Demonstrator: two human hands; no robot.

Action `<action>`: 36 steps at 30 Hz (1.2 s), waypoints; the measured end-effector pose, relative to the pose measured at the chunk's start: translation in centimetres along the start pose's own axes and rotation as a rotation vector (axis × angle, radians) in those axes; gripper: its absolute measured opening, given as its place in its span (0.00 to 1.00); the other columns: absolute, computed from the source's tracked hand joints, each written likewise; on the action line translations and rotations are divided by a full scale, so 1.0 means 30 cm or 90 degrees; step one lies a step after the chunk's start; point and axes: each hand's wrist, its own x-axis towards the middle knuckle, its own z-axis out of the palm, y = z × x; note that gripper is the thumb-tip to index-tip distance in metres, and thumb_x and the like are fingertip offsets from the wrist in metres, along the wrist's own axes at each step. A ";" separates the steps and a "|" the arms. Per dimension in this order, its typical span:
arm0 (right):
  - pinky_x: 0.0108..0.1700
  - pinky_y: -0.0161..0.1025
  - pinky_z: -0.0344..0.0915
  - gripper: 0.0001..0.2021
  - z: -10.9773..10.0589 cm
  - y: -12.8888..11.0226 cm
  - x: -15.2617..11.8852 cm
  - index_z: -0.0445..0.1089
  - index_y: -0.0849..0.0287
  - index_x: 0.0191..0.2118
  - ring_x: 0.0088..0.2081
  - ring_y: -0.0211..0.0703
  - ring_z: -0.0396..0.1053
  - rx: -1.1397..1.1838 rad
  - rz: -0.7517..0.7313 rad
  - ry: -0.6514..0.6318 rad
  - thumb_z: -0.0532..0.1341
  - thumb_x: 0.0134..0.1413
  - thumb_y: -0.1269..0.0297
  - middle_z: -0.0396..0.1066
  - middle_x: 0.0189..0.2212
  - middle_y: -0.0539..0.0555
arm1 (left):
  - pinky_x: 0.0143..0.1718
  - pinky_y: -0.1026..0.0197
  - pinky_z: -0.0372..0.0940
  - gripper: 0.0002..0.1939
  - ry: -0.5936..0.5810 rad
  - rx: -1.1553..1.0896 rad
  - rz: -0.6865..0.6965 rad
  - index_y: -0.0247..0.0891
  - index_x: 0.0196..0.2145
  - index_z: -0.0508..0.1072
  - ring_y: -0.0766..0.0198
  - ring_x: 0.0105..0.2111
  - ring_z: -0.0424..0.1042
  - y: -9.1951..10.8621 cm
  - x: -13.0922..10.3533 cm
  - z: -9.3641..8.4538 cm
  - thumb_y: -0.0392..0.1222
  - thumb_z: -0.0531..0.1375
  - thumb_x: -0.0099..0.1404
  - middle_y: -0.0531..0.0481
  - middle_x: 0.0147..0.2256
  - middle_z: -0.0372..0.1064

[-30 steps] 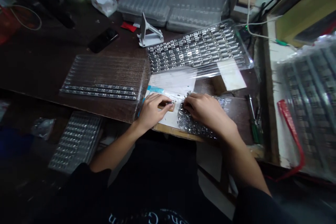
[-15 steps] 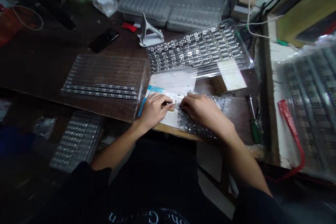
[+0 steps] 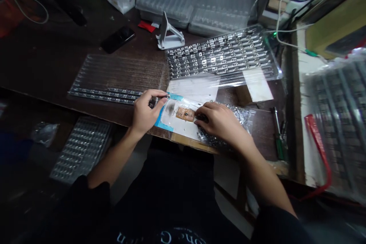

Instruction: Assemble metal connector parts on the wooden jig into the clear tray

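Note:
My left hand (image 3: 145, 111) is closed in a pinch, with a small shiny metal part (image 3: 167, 96) at its fingertips. It hovers between the clear ribbed tray (image 3: 120, 70) and a small brown block (image 3: 185, 114) with a dark round spot in its middle. That block lies on a white board (image 3: 183, 127) edged with blue tape (image 3: 164, 125). My right hand (image 3: 219, 119) is closed beside the block, over the left side of a heap of tiny metal parts (image 3: 213, 137) on clear plastic. Whatever its fingertips pinch is hidden.
A clear tray filled with rows of metal parts (image 3: 220, 55) lies behind the board, near a white stand (image 3: 171, 40). A dark phone (image 3: 117, 39) lies at back left. A green-handled screwdriver (image 3: 278, 137) and a wooden block with a white top (image 3: 257, 84) are on the right.
My left hand has moved left from the brown block toward the ribbed tray with the small metal part, uncovering the block. My right hand stays by the heap. The view has shifted slightly.

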 end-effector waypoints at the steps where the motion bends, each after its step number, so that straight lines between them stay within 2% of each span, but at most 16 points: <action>1: 0.39 0.41 0.59 0.07 0.001 -0.002 0.000 0.76 0.61 0.42 0.37 0.47 0.71 -0.002 -0.001 -0.009 0.63 0.60 0.67 0.77 0.37 0.58 | 0.50 0.56 0.70 0.05 0.004 0.013 -0.010 0.39 0.39 0.75 0.60 0.44 0.77 -0.009 0.002 -0.014 0.41 0.62 0.67 0.48 0.41 0.78; 7: 0.36 0.40 0.58 0.07 -0.005 -0.010 0.000 0.75 0.60 0.37 0.33 0.44 0.70 0.026 -0.003 -0.035 0.58 0.59 0.71 0.77 0.34 0.56 | 0.52 0.55 0.69 0.05 0.006 0.063 -0.022 0.39 0.39 0.76 0.59 0.45 0.77 -0.042 0.004 -0.063 0.42 0.62 0.67 0.48 0.41 0.79; 11: 0.36 0.40 0.59 0.06 -0.012 -0.002 -0.008 0.74 0.59 0.35 0.32 0.44 0.70 0.067 0.016 -0.028 0.59 0.57 0.71 0.77 0.33 0.55 | 0.52 0.53 0.69 0.05 -0.019 0.130 -0.033 0.41 0.38 0.78 0.57 0.44 0.77 -0.072 0.043 -0.108 0.42 0.63 0.66 0.49 0.40 0.80; 16: 0.43 0.42 0.66 0.12 -0.021 0.012 -0.008 0.75 0.61 0.46 0.40 0.47 0.74 0.193 -0.001 0.056 0.55 0.66 0.69 0.78 0.41 0.60 | 0.48 0.55 0.70 0.05 -0.116 0.165 -0.054 0.42 0.37 0.79 0.56 0.41 0.78 -0.111 0.101 -0.148 0.43 0.64 0.64 0.50 0.39 0.80; 19: 0.45 0.42 0.67 0.12 -0.010 -0.003 0.003 0.75 0.61 0.46 0.42 0.46 0.75 0.239 -0.021 0.095 0.54 0.68 0.68 0.78 0.42 0.59 | 0.46 0.57 0.70 0.06 -0.160 0.166 -0.053 0.42 0.37 0.80 0.56 0.40 0.78 -0.119 0.112 -0.155 0.43 0.63 0.65 0.50 0.39 0.81; 22: 0.43 0.40 0.68 0.11 0.015 -0.027 0.021 0.76 0.60 0.44 0.39 0.45 0.75 0.260 -0.025 0.109 0.56 0.67 0.66 0.78 0.40 0.58 | 0.46 0.55 0.70 0.06 -0.164 0.184 -0.042 0.43 0.36 0.80 0.55 0.40 0.78 -0.120 0.112 -0.165 0.44 0.63 0.65 0.50 0.38 0.81; 25: 0.44 0.39 0.68 0.10 0.044 -0.043 0.037 0.76 0.61 0.44 0.40 0.45 0.75 0.270 -0.034 0.120 0.56 0.66 0.69 0.77 0.42 0.60 | 0.48 0.53 0.69 0.06 -0.155 0.204 -0.040 0.43 0.34 0.80 0.54 0.39 0.78 -0.121 0.111 -0.183 0.45 0.64 0.64 0.50 0.37 0.80; 31: 0.43 0.38 0.66 0.11 0.072 -0.055 0.043 0.76 0.61 0.46 0.40 0.44 0.73 0.151 -0.061 0.058 0.55 0.67 0.71 0.76 0.42 0.59 | 0.51 0.51 0.67 0.03 -0.163 0.211 -0.039 0.44 0.33 0.79 0.54 0.38 0.76 -0.125 0.110 -0.198 0.43 0.65 0.63 0.51 0.35 0.80; 36: 0.43 0.42 0.64 0.10 0.066 -0.085 0.034 0.75 0.63 0.45 0.41 0.48 0.70 0.001 -0.082 0.046 0.56 0.66 0.73 0.75 0.40 0.60 | 0.48 0.56 0.68 0.04 -0.120 0.168 -0.030 0.43 0.37 0.79 0.57 0.40 0.77 -0.111 0.123 -0.173 0.42 0.64 0.65 0.51 0.38 0.80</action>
